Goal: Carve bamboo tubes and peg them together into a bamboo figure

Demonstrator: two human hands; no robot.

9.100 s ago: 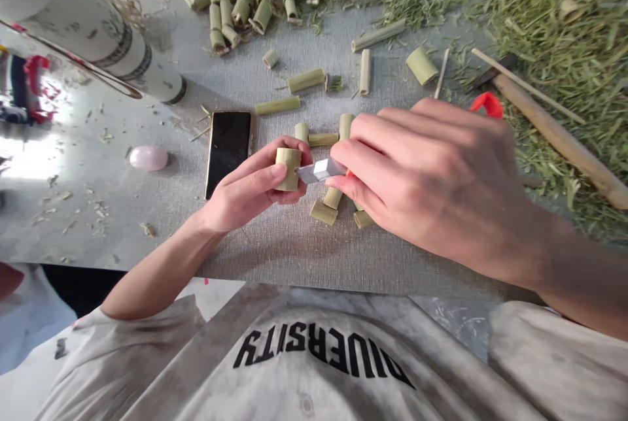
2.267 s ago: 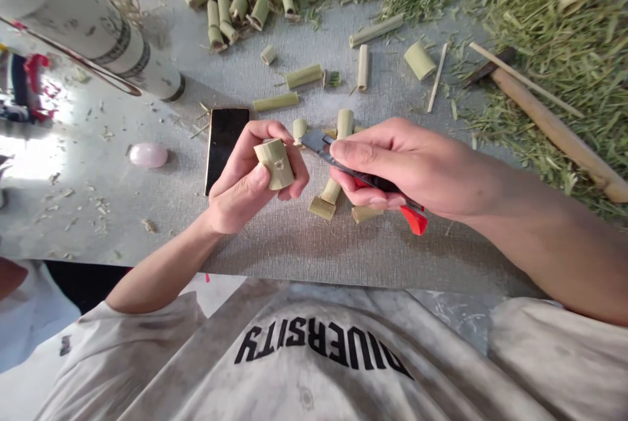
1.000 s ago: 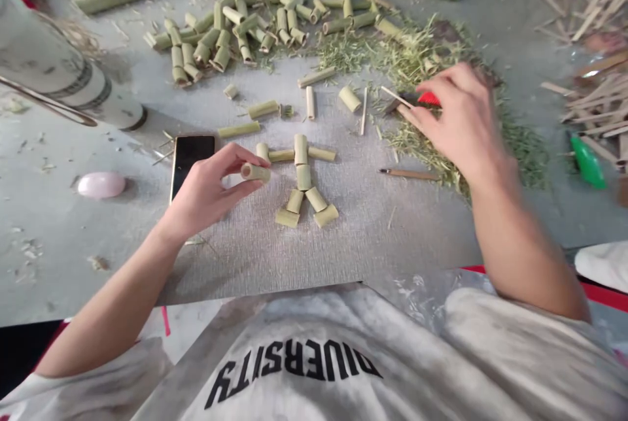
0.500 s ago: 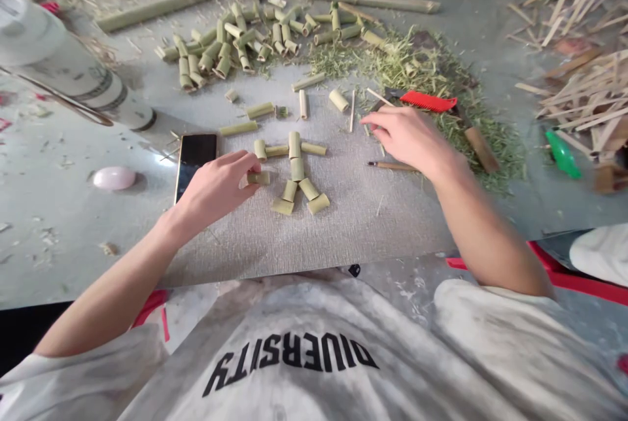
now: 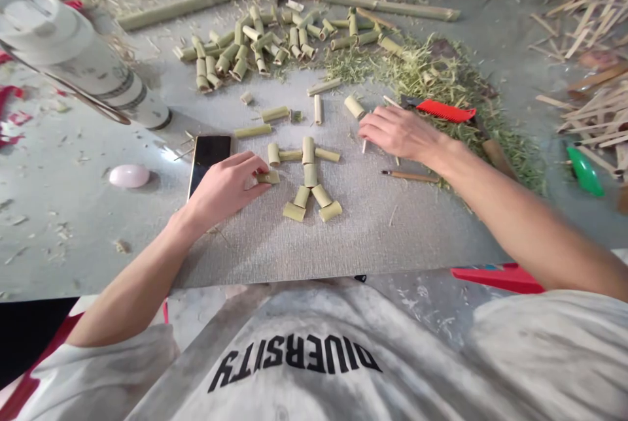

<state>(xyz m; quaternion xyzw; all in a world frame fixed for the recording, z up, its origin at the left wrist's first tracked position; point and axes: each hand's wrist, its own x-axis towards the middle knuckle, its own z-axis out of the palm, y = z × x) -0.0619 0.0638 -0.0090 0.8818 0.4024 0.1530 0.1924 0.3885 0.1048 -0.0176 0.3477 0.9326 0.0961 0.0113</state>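
Observation:
Short bamboo pieces form a small figure, with an upright body piece, two arm pieces and splayed legs ending in feet. Left of it, my left hand has its thumb and fingers closed on a short bamboo piece. My right hand is over a thin white stick, whose lower end shows beneath the fingers; the fingers are together and bent down. Beside that hand lies a bamboo tube. A wooden-handled tool rests just below my right hand.
A phone and a pink oval object lie at left, near a white bottle. Many bamboo pieces are heaped behind. Green shavings, a red-edged tool and split sticks are at right.
My right hand has come down over the thin stick, which lay uncovered before. My left hand still holds its bamboo piece. The whole view has shifted slightly.

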